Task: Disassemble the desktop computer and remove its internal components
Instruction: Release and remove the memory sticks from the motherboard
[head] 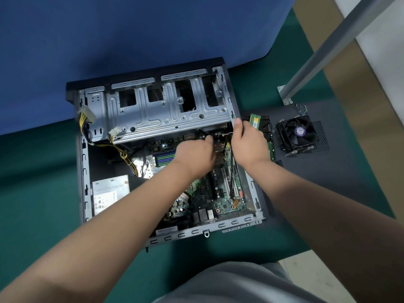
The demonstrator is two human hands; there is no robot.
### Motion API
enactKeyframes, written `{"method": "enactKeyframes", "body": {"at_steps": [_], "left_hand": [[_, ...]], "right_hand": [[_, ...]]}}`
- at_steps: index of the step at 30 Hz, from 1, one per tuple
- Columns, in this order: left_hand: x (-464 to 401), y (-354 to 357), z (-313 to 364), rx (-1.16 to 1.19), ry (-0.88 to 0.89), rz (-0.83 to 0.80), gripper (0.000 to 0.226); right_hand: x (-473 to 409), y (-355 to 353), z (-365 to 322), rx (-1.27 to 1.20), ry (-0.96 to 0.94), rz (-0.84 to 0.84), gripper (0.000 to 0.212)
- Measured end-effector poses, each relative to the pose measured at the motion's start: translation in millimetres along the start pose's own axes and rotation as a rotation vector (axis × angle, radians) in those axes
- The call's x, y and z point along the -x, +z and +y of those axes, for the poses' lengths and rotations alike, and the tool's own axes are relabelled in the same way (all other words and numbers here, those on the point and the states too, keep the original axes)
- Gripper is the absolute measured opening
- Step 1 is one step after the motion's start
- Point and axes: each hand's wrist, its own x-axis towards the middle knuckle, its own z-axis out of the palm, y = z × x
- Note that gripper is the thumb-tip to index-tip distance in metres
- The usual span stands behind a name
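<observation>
**Both hands at front-edge cabling**

Green bench [43, 182], blue partition [109, 29] behind. Desktop case [84, 162] lies on its side, opened, drive cage [166, 110] swung up, probably for motherboard [220, 193] access. Cooler fan [296, 133] and RAM stick [254, 121] parked on the side panel [328, 171], clear of the work. Left hand [194, 154] reaches under the cage; fingers hidden, grip unclear. Right hand [247, 143] pinches something small at the cage corner, likely a cable.

Case [85, 171]: centre of table [43, 193].
Power supply [109, 193]: near-left, inside case.
Cooler fan [297, 133]: right, on side panel [328, 171].
</observation>
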Motion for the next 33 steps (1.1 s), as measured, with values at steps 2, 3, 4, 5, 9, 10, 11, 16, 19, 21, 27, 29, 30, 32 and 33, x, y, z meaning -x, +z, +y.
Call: {"method": "enactKeyframes", "body": {"at_steps": [2, 3, 4, 5, 9, 10, 11, 16, 19, 21, 27, 29, 30, 32, 33], "left_hand": [[16.7, 1.9, -11.3, 0.077, -0.017, 0.016, 0.019], [24.9, 2.9, -17.0, 0.118, -0.027, 0.032, 0.019], [32.9, 3.4, -22.3, 0.16, -0.034, 0.046, 0.019], [41.0, 3.6, -27.0, 0.203, -0.037, 0.054, 0.019], [71.3, 5.1, -43.9, 0.233, -0.017, 0.147, 0.023], [78.0, 5.2, -48.9, 0.206, -0.024, 0.181, 0.023], [83.8, 5.6, -54.0, 0.174, -0.036, 0.209, 0.023], [95.1, 5.3, -64.1, 0.04, -0.069, 0.293, 0.018], [92.0, 0.9, -61.9, 0.004, -0.06, 0.337, 0.019], [92.5, -1.2, -66.3, -0.004, -0.081, 0.341, 0.019], [96.0, 1.2, -75.7, 0.085, -0.123, 0.344, 0.02], [93.2, 0.8, -75.6, 0.118, -0.136, 0.332, 0.022], [92.6, 0.6, -75.8, 0.122, -0.135, 0.332, 0.023], [92.6, 1.0, -76.4, 0.117, -0.126, 0.335, 0.023], [92.6, 1.2, -76.6, 0.115, -0.124, 0.337, 0.023]], "right_hand": [[0.7, -1.1, 0.1, 0.009, -0.009, 0.006, 0.046], [1.5, -2.2, -0.6, 0.014, -0.022, 0.011, 0.045], [2.3, -2.8, -1.4, 0.013, -0.04, 0.024, 0.044], [3.2, -3.1, -1.9, 0.006, -0.058, 0.041, 0.042], [13.9, -9.8, -4.5, 0.045, -0.224, 0.173, 0.034], [19.5, -13.1, -7.0, 0.129, -0.335, 0.209, 0.032], [26.3, -15.5, -9.3, 0.218, -0.475, 0.217, 0.031], [83.1, 8.0, -21.1, 0.301, -0.694, -0.19, 0.037], [96.1, 24.3, -22.3, -0.016, -0.192, -0.344, 0.063], [89.0, 32.0, -19.6, -0.286, 0.178, -0.429, 0.077], [64.0, 46.4, -16.5, -0.333, 0.43, -0.362, 0.081], [55.4, 51.9, -20.2, -0.296, 0.453, -0.338, 0.073], [50.1, 54.8, -21.4, -0.308, 0.468, -0.326, 0.066], [42.2, 59.2, -26.1, -0.357, 0.53, -0.305, 0.055], [40.0, 60.5, -28.0, -0.371, 0.558, -0.291, 0.054]]}}
